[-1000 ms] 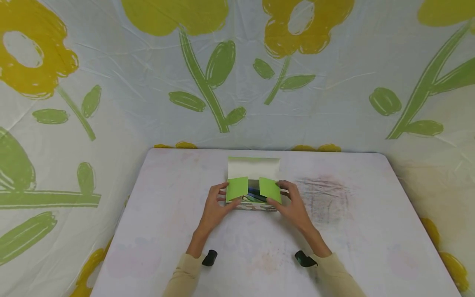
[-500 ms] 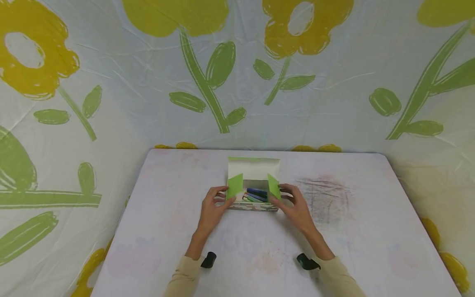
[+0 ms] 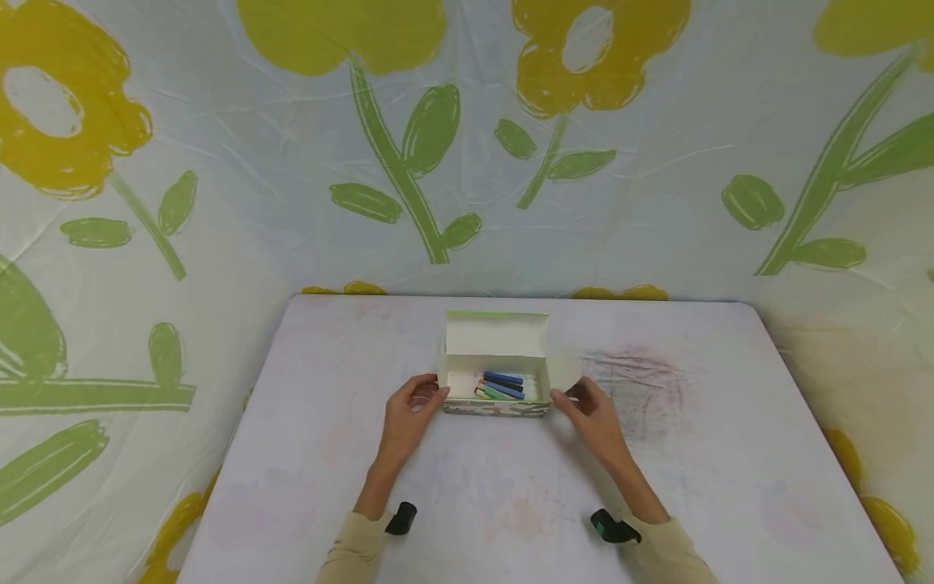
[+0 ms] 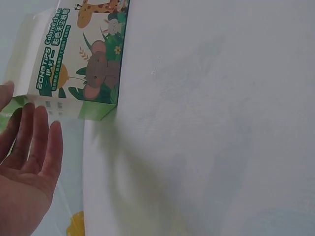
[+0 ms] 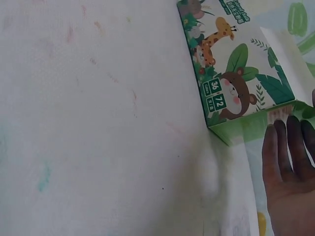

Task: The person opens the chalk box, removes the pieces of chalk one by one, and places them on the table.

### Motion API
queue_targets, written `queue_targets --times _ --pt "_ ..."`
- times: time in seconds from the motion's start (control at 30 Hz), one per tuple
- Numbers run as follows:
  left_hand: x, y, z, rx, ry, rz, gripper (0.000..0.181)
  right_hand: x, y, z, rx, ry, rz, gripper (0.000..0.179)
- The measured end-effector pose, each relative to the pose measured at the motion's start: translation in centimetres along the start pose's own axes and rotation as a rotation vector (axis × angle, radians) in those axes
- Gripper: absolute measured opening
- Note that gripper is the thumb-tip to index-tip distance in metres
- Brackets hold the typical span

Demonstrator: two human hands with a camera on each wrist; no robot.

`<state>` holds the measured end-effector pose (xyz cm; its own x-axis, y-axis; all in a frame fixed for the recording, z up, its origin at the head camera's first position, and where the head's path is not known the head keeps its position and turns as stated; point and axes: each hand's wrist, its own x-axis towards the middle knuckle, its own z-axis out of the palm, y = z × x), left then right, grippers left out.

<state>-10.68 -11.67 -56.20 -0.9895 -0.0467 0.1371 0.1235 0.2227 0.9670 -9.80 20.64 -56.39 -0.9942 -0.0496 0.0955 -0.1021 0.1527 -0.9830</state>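
An ECHOTIPS colored chalk box point(image 3: 496, 409) sits on a pale worktop point(image 3: 503, 495), toward the far edge at 12 o'clock, its lid point(image 3: 498, 334) raised along the back. Several chalk sticks point(image 3: 501, 385), blue, black and green among them, lie inside, from the middle toward 3 o'clock.

Taking the box as the clock's centre, a person's left hand point(image 3: 404, 414) comes in at 8 o'clock and the right hand point(image 3: 600, 422) at 4 o'clock. In the left wrist view, the four fingers point(image 4: 37, 142) are long and nearly straight, slightly spread, their tips at the box's end panel; the thumb stands apart, at the near corner. The right hand mirrors this: nearly straight fingers, tips at the green end panel, thumb by the corner next to a side flap point(image 3: 564, 370) folded outward. Whether either thumb presses the card, I cannot tell.

Printed animals, including an elephant, a giraffe and a bear, decorate the front. A dark smudge point(image 3: 642, 389) marks the worktop at 3 o'clock from the box.
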Motion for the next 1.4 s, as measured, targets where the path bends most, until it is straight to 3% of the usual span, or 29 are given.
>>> queue_targets --times 0.03,0.2,0.27,0.47,0.7,0.83,1.03,1.17,1.4 --pt "0.0 -0.1 0.0 0.002 0.006 -0.007 0.04 -0.1 0.1 0.0 0.0 0.009 0.013 0.037" --pt "-0.7 2.4 -0.1 0.009 0.047 -0.074 0.023 -0.5 0.4 -0.3 -0.04 0.058 0.128 0.039" --pt "-0.8 2.6 -0.1 0.005 0.059 -0.114 0.019 -0.5 0.5 -0.2 -0.047 0.075 0.159 0.038" --pt "-0.7 -0.4 0.0 -0.084 0.054 -0.199 0.024 -0.5 1.0 0.0 -0.001 0.088 0.241 0.042" --pt "-0.8 -1.2 0.1 -0.181 0.049 -0.278 0.033 -0.6 0.4 0.2 -0.028 0.067 0.437 0.055" --pt "-0.9 -1.4 0.2 -0.269 0.018 -0.376 0.041 -0.7 0.4 0.3 0.071 0.02 0.509 0.058" --pt "-1.1 -1.2 0.3 -0.345 -0.07 -0.51 0.053 -0.6 0.8 0.3 0.279 -0.131 0.511 0.059" --pt "-1.2 -1.1 0.4 -0.383 -0.097 -0.548 0.056 -0.6 0.8 0.1 0.28 -0.196 0.475 0.061" --pt "-1.3 -0.9 0.7 -0.403 -0.086 -0.57 0.064 -0.8 0.0 -0.1 0.196 -0.28 0.38 0.062"
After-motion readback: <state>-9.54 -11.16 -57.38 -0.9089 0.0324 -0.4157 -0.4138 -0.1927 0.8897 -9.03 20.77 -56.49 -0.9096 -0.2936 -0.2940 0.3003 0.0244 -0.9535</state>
